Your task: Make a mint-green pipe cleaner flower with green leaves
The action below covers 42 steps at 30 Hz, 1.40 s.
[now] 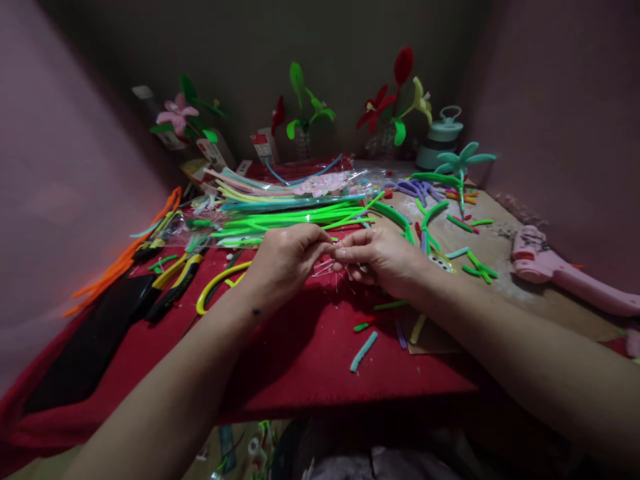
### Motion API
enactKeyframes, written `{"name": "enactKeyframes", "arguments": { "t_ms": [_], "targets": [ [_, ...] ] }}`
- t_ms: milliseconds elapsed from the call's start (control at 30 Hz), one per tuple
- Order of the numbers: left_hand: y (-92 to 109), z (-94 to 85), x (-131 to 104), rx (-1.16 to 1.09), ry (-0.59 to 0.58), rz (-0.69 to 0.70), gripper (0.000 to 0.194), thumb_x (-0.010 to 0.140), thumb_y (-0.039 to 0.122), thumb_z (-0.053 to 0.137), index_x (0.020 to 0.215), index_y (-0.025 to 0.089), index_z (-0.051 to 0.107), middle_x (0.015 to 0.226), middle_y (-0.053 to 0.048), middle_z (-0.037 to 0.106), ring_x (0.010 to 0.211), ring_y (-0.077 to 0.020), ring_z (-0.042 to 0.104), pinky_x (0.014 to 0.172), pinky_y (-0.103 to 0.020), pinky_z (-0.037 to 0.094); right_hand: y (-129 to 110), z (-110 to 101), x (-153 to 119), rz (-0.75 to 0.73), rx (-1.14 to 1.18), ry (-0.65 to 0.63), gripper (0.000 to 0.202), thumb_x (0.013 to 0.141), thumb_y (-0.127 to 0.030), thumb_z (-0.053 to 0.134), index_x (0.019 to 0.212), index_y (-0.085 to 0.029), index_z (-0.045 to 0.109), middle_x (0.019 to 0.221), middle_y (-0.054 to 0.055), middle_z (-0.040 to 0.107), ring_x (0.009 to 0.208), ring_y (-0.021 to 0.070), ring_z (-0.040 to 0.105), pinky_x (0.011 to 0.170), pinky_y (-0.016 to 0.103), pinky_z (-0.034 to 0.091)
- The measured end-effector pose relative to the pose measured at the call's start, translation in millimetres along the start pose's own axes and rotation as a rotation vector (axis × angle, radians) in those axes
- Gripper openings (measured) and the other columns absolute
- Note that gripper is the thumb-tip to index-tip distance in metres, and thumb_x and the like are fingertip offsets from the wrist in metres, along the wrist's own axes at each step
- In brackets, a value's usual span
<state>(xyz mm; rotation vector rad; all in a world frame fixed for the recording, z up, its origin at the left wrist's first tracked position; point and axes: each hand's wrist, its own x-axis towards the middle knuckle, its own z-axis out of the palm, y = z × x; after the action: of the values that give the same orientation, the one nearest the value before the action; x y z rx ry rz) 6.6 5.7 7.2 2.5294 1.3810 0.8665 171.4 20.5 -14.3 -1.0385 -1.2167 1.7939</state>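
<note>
My left hand (pixel 293 257) and my right hand (pixel 375 257) meet over the middle of the red-covered table. Both are closed in a pinch, fingertips touching. Between them, a small bunch of thin white strands (pixel 336 270) fans out below the fingers; the ends inside the pinch are hidden. Just behind the hands lie bright green pipe cleaners (pixel 290 219), partly in clear plastic. A pair of scissors with yellow handles (pixel 203 297) is beside my left wrist. Bent green pipe cleaner pieces (pixel 395 217) lie just beyond my right hand.
Pliers (pixel 175 283), a black flat object (pixel 93 343) and orange pipe cleaners (pixel 127 257) lie at left. A pink glue gun-like tool (pixel 560 270) rests on the brown board (pixel 505 300) at right. Pipe cleaner flowers (pixel 375 110) and a teal bottle (pixel 439 143) stand along the back.
</note>
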Motion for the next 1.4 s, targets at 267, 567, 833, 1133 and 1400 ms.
{"name": "enactKeyframes", "arguments": {
  "t_ms": [267, 567, 833, 1133, 1400],
  "targets": [
    [0.6, -1.3, 2.7, -0.157, 0.027, -0.245, 0.018, 0.081, 0.026, 0.051, 0.075, 0.014, 0.064, 0.051, 0.002, 0.056, 0.046, -0.0078, 0.048, 0.049, -0.019, 0.037, 0.0, -3.5, 2.4, -0.033, -0.002, -0.018, 0.013, 0.069, -0.018, 0.066, 0.06, -0.011, 0.06, 0.053, 0.0, 0.063, 0.032, 0.0024, 0.039, 0.028, 0.015, 0.021],
    [10.0, -2.4, 6.7, -0.61, -0.012, -0.441, 0.016, 0.07, 0.021, 0.064, 0.082, 0.01, 0.065, 0.057, 0.002, 0.058, 0.045, -0.0054, 0.047, 0.044, -0.018, 0.036, 0.4, -5.3, 3.7, -0.041, 0.015, -0.012, 0.014, 0.066, -0.019, 0.068, 0.058, -0.011, 0.06, 0.05, 0.0, 0.061, 0.03, 0.0022, 0.036, 0.028, 0.017, 0.019],
    [5.0, 1.9, 5.3, -0.65, -0.068, -0.421, 0.015, 0.071, 0.022, 0.064, 0.079, 0.01, 0.068, 0.055, 0.001, 0.058, 0.046, -0.0075, 0.049, 0.045, -0.019, 0.038, 1.6, -7.1, 3.5, 0.031, 0.065, -0.109, 0.009, 0.061, -0.015, 0.069, 0.062, -0.009, 0.062, 0.057, 0.004, 0.066, 0.032, 0.003, 0.041, 0.029, 0.015, 0.023],
    [6.9, 2.6, 2.3, -0.448, -0.046, -0.167, 0.01, 0.076, 0.02, 0.058, 0.074, 0.012, 0.063, 0.063, 0.0, 0.059, 0.054, -0.0075, 0.049, 0.053, -0.02, 0.039, -1.0, -5.4, 1.1, 0.046, 0.01, -0.121, 0.006, 0.061, -0.013, 0.065, 0.059, -0.009, 0.061, 0.054, 0.003, 0.064, 0.033, 0.0037, 0.041, 0.029, 0.015, 0.023],
    [-3.1, 4.1, 5.0, -0.442, -0.126, -0.33, 0.017, 0.076, 0.027, 0.056, 0.08, 0.013, 0.064, 0.06, 0.001, 0.057, 0.05, -0.0084, 0.046, 0.049, -0.021, 0.037, -4.9, -10.0, 2.5, -0.094, 0.059, -0.02, 0.012, 0.064, -0.02, 0.071, 0.063, -0.012, 0.062, 0.063, 0.003, 0.067, 0.036, 0.0023, 0.038, 0.032, 0.016, 0.024]
  ]
}}
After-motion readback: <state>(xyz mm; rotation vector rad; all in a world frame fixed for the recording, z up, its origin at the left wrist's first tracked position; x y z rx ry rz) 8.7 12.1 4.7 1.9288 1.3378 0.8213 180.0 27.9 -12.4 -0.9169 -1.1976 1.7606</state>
